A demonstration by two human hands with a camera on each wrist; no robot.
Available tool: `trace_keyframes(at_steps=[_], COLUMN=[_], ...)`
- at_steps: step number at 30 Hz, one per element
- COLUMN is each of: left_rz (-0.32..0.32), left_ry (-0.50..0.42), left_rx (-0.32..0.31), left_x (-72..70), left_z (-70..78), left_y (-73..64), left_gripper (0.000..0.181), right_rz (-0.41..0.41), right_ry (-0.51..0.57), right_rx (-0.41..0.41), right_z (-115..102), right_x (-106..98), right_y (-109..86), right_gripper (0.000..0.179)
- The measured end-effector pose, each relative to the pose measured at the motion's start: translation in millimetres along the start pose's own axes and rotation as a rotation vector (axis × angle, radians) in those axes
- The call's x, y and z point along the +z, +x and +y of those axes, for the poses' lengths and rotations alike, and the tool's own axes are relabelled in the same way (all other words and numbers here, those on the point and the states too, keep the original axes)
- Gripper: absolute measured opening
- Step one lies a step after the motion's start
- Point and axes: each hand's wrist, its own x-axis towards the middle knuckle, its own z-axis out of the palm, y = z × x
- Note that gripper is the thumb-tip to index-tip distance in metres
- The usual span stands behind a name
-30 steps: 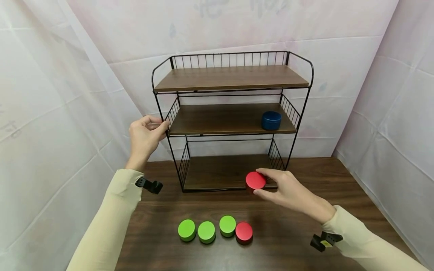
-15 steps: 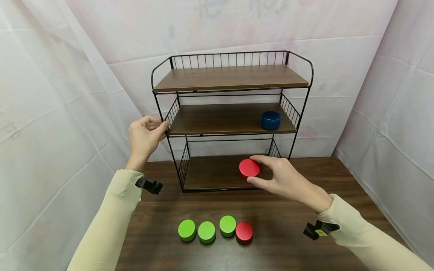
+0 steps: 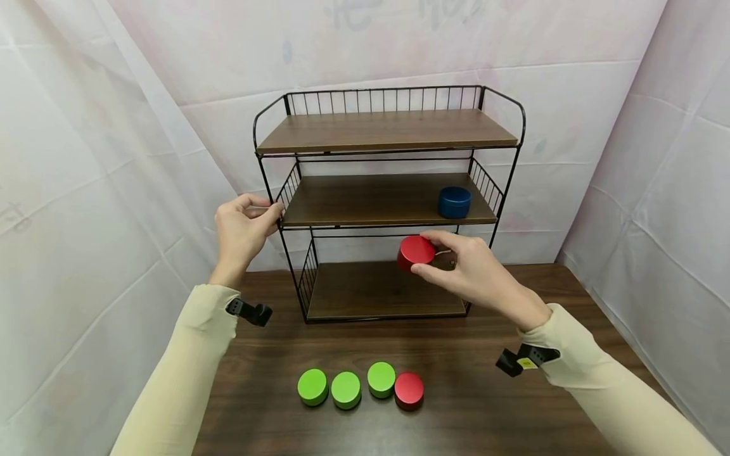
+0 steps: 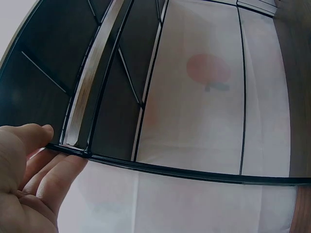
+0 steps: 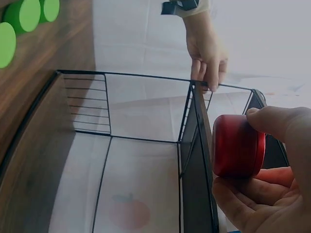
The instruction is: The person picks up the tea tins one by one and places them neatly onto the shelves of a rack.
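The right hand (image 3: pixel 464 269) grasps a red tin (image 3: pixel 415 252) between thumb and fingers. The tin is off the table (image 3: pixel 262 373), near the front edge of the middle shelf (image 3: pixel 365 199) and lower than it in the head view; contact with the rack (image 3: pixel 388 130) cannot be confirmed. The hand hides the tin's right side there and covers part of the rack's right front post; the right wrist view shows fingers beneath the tin.

The left hand (image 3: pixel 242 228) grips the rack's left front post at middle-shelf height. Some fingertips are obscured behind the post, though the left wrist view shows thumb and fingers on the black rail.

A blue tin (image 3: pixel 454 204) stands at the right of the middle shelf, near its front edge. On the table, nearer than the rack, stand three green tins (image 3: pixel 346 390) and, at their right, a second red tin (image 3: pixel 409 391). Whether it touches the rightmost green one is hard to make out.

Both sleeves (image 3: pixel 604 383) are cut off by the frame. Marks on the far cloth (image 3: pixel 570 209) are too faint to read.
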Motion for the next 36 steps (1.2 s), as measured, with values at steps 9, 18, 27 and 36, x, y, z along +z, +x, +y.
trace_keyframes(at_steps=[9, 18, 27, 36], left_rz=[0.005, 0.002, -0.01, -0.01], left_ry=[0.006, 0.011, 0.019, 0.014], left_rx=[0.003, 0.009, 0.004, 0.0], left_x=[-0.9, -2.3, -2.0, -0.9], left_z=[0.9, -0.1, -0.5, 1.0], left_y=[0.4, 0.6, 0.5, 0.2], left_gripper=[0.02, 0.021, 0.022, 0.021], right_rz=[0.025, 0.076, 0.085, 0.075], right_ry=[-0.026, -0.033, -0.074, -0.066], right_rx=[0.02, -0.018, -0.025, 0.032], right_z=[-1.0, -3.1, -6.4, -8.5], right_x=[-11.4, -16.9, -17.5, -17.6], right_y=[18.6, 34.7, 43.3, 55.0], right_gripper=[0.057, 0.054, 0.053, 0.053])
